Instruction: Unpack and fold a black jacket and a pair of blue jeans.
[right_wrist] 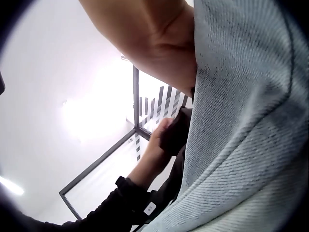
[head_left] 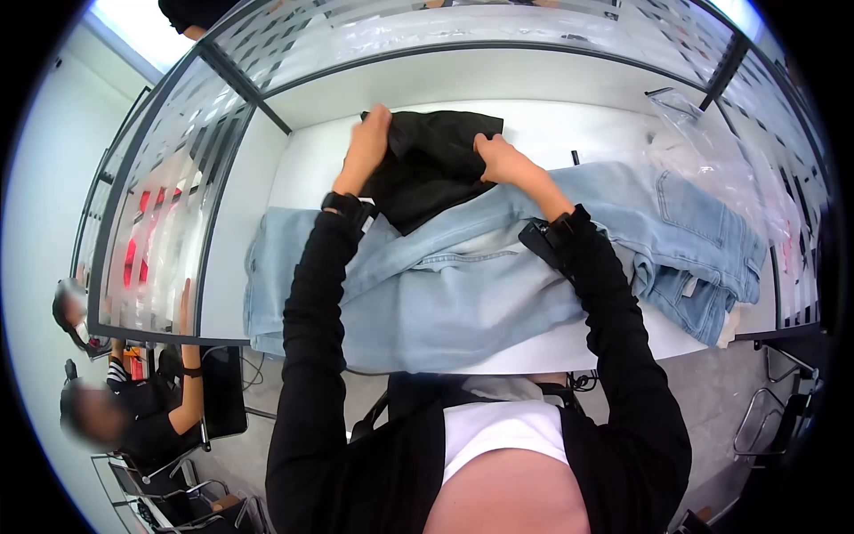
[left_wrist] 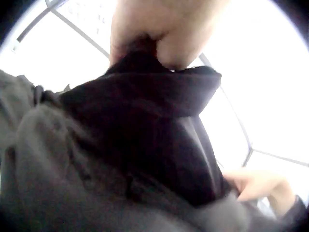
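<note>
A piece of black cloth, perhaps a garment [head_left: 436, 147], lies bunched at the back of the white table, overlapping the jeans. My left hand [head_left: 367, 149] pinches its upper left edge, and in the left wrist view the cloth [left_wrist: 140, 106] hangs in a fold from thumb and fingers. At the cloth's right side, my right hand [head_left: 511, 165] grips the edge, thumb uppermost. Light blue jeans [head_left: 480, 303] spread across the table below both hands. In the right wrist view the denim [right_wrist: 241, 106] hides the fingertips of my right hand [right_wrist: 159, 43].
A clear plastic bag [head_left: 712, 151] lies at the back right of the table [head_left: 307, 173]. Framed, striped panels [head_left: 169, 214] enclose the table at the sides and back. A seated person [head_left: 142, 409] is at the lower left. A small black object [head_left: 575, 157] lies behind the jeans.
</note>
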Tool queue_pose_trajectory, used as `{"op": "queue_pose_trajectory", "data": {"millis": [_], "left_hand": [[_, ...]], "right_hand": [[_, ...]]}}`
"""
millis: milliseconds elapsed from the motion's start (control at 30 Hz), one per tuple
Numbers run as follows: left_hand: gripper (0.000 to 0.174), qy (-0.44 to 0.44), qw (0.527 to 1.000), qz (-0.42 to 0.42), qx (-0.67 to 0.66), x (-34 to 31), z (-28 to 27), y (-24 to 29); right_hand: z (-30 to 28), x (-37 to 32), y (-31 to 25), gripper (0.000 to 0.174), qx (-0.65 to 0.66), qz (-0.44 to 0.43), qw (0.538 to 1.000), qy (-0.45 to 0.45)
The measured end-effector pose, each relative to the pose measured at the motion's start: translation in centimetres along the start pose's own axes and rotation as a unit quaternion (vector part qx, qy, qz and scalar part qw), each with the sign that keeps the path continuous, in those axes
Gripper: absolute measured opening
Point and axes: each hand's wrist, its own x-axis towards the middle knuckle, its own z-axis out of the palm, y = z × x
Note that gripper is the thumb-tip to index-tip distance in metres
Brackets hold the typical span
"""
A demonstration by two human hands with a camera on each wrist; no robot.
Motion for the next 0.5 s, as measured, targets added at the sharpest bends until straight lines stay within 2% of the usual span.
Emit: {"op": "queue_pose_trajectory", "data": {"millis": [33,67,100,133,167,267,333,367,400,467,500], "left_hand": [[0.017,0.031,0.998,-0.029,-0.056,0.9,-1.4,0.4],[0.017,0.055,0.995,-0.006,-0.085,1.8,-2.8,0.9],[0.017,0.051,0.996,-0.014,-0.067,2.7,-4.4,1.7],[0.018,0.06,0.994,0.044,-0.082,3.6,-5.9,2.2],[0.021,0.007,0.998,0.02,-0.06,4.4,-8.0,3.6],[0.027,-0.094,0.975,0.133,0.153,5.5,-13.5,7.6],[0.031,-0.056,0.925,0.261,0.271,5.8,-15.1,8.4],[0.028,-0.044,0.904,0.26,0.337,6.5,-15.7,7.8],[0.02,-0.012,0.9,0.267,0.345,7.5,-16.3,6.6],[0.021,0.075,0.891,0.263,0.363,8.0,-18.4,7.3],[0.018,0.12,0.897,0.249,0.345,8.0,-19.6,8.9]], "right_hand": [[0.0,0.3,0.2,0.055,0.033,0.005,0.999,0.011],[-0.1,0.7,1.4,0.046,0.052,-0.108,0.992,0.046],[-0.4,1.4,1.8,0.041,0.019,-0.087,0.993,0.076],[-0.8,2.0,2.0,0.036,-0.014,-0.065,0.992,0.107],[-2.4,1.8,1.8,0.03,-0.023,-0.061,0.986,0.155],[-8.1,3.2,3.6,0.023,-0.104,-0.072,0.955,0.267],[-12.0,3.1,4.5,0.022,-0.134,-0.113,0.91,0.377],[-14.2,3.0,4.7,0.023,-0.182,-0.086,0.905,0.374],[-16.3,3.0,5.2,0.024,-0.229,-0.06,0.899,0.369],[-20.8,3.9,8.3,0.027,-0.171,-0.099,0.847,0.494],[-22.1,3.0,7.7,0.025,-0.188,-0.121,0.814,0.535]]}}
